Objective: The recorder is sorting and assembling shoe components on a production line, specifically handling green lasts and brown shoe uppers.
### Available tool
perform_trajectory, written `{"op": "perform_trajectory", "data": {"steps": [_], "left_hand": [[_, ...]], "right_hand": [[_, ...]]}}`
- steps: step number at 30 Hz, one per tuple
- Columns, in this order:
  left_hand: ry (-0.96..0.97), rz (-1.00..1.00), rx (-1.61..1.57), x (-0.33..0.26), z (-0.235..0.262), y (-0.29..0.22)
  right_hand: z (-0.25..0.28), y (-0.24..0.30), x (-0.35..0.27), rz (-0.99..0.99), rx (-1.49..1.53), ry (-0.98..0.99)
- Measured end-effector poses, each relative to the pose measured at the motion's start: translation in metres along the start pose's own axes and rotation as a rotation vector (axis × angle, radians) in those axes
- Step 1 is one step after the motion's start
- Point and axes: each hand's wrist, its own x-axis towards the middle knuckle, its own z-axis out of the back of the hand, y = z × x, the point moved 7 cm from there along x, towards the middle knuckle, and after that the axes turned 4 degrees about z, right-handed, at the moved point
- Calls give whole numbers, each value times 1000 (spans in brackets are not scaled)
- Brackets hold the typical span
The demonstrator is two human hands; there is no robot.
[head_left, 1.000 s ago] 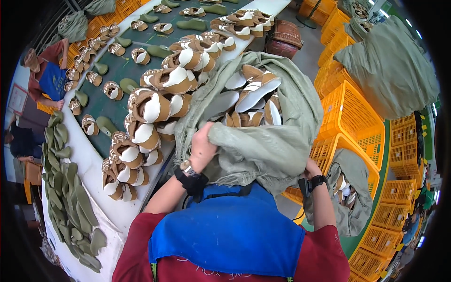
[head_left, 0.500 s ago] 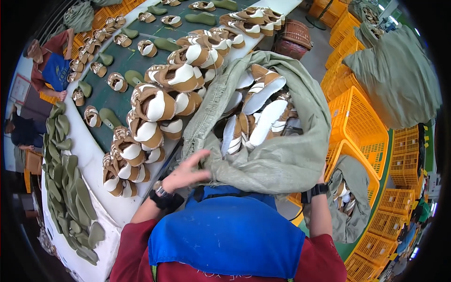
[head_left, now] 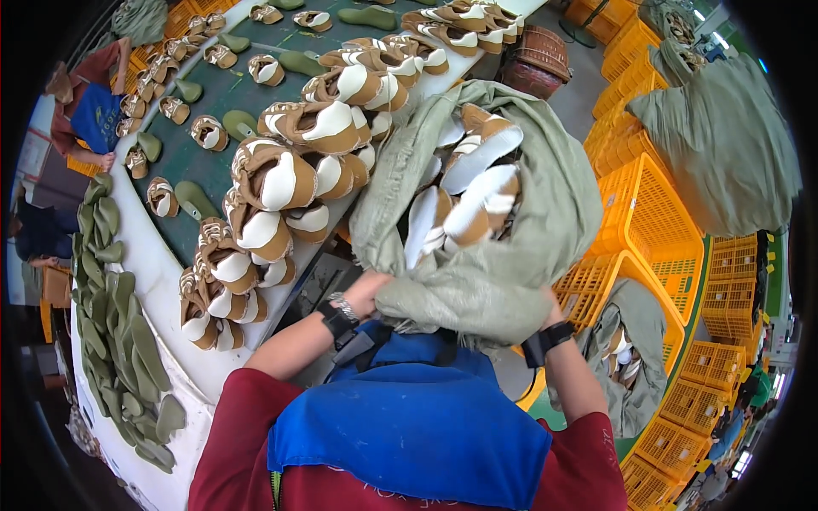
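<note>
I hold a large grey-green woven sack [head_left: 545, 187] tipped toward the work table; its mouth is open and brown-and-white shoe uppers [head_left: 464, 196] show inside. My left hand [head_left: 366, 294] grips the sack's lower left edge, close to my chest. Mostly hidden under the cloth, my right hand [head_left: 554, 311] clutches the sack's bottom right. A heap of the same brown-and-white shoe uppers [head_left: 281, 179] lies on the table's near edge, just left of the sack.
The dark green table top [head_left: 213, 94] carries more uppers and green insoles [head_left: 196, 200]. A row of green insoles [head_left: 119, 341] lines the white ledge at left. Yellow crates [head_left: 648, 221] and other sacks [head_left: 724, 136] stand at right. Another person [head_left: 85, 111] works at far left.
My left hand let go of the sack's upper side, swung out open, and now grips the sack's lower edge near my chest. The sack has tilted further toward the table.
</note>
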Motion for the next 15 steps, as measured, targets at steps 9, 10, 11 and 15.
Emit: {"op": "perform_trajectory", "data": {"steps": [9,10,11,15], "left_hand": [[-63,-248,-57,-3,57,-34],[-59,-246,-59,3,67,-19],[-48,-212,-70,8,77,0],[-310,-75,235,23,126,63]], "right_hand": [[7,3,-8,-57,301,-32],[18,-17,-15,-110,352,-38],[35,-35,-22,-168,232,-107],[66,-73,-28,-293,3,-186]]}}
